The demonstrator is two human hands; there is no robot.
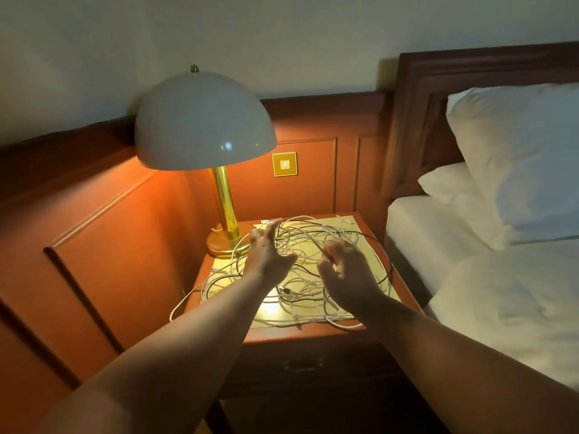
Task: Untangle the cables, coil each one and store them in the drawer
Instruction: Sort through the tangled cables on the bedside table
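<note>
None of the job is looking done yet. We are reaching both arms over the big messy pile of thin white and dark cables point(300, 261), which is lying spread across the shiny gold mat point(371, 242) on top of the small reddish wooden bedside table point(307, 335). All the cables are looping over and under each other in 1 knotted heap, and a few white loops are hanging off the left and front edges of the table.

Our left hand point(269, 250) is hovering over the left side of the pile with its fingers spread and fairly straight, holding nothing. Our right hand point(346, 270) is hovering over the right side with its fingers curling loosely. A dark cable is running close by it, but we cannot tell if the fingers are pinching anything.

We are seeing 0 cables coiled so far. The dark wooden drawer point(302, 364) in the front of the table is looking closed, though it is sitting in shadow.

So we are thinking all 3 parts are left: pulling the cables apart, winding each into a neat ring, then opening the drawer and putting them in. The gold table lamp with the white dome shade point(203, 120) is standing just beside the pile, so we should be tugging gently near its base.
</note>
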